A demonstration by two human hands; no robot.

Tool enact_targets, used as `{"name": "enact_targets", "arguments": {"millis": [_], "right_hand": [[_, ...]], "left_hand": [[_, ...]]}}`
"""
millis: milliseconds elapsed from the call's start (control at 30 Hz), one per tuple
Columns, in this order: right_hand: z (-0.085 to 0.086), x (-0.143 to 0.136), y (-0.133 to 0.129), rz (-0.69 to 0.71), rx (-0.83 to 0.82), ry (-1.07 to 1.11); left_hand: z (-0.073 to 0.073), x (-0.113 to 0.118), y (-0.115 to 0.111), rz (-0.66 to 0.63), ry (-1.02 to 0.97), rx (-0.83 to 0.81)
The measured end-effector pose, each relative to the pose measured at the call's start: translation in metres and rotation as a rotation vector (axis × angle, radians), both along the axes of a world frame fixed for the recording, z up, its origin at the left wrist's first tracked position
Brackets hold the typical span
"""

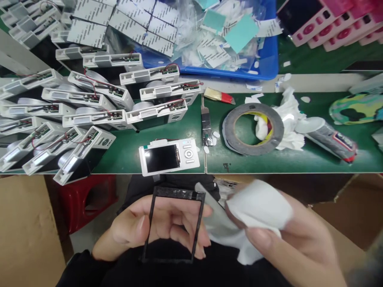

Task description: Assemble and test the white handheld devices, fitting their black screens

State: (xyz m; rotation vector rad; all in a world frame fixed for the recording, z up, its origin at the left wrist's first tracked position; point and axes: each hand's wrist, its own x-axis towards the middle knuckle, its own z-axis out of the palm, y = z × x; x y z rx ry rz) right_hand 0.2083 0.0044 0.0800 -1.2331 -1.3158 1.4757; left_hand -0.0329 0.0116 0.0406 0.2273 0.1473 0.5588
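Note:
My left hand (131, 227) grips a clear screen cover (176, 194) with a black border by its edges, and the fingers show through the pane. In my right hand (287, 239) is a white wiping cloth (260, 205), bunched over the fingers and pinched under the thumb. The cloth's loose end hangs close to the cover's right edge; whether they touch I cannot tell. Beyond my hands, a white handheld device (188, 153) with a dark screen and round button pad lies face up at the bench's front edge.
Many white device housings (98, 117) with exposed wires stand at the left. A blue tray (271, 59) holds film scraps. Along the bench (215, 163) lie a tape roll (230, 139), a brush (218, 95), crumpled tissue (289, 131) and a dark tube (332, 139). Pink devices (338, 32) sit back right.

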Motion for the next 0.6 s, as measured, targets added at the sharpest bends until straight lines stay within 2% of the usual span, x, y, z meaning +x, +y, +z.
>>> {"name": "enact_targets", "arguments": {"millis": [100,200,267,333,467,600], "right_hand": [[-0.011,-0.002,0.002,0.160,-0.222,0.466],[-0.015,-0.003,0.002,0.150,-0.435,0.649],[-0.016,-0.004,0.004,0.106,-0.498,0.689],[-0.015,-0.007,0.006,0.077,-0.494,0.713],[-0.017,-0.013,0.008,0.050,-0.463,0.776],[-0.019,-0.012,0.006,0.067,-0.498,0.791]], "left_hand": [[0.000,0.000,-0.002,0.006,0.000,0.003],[0.000,0.002,-0.003,0.026,0.010,0.018],[0.002,0.004,-0.002,0.035,0.024,0.042],[0.003,0.006,-0.001,0.038,0.037,0.068],[0.005,0.007,0.000,0.027,0.075,0.100],[0.005,0.007,-0.003,0.056,0.090,0.108]]}}
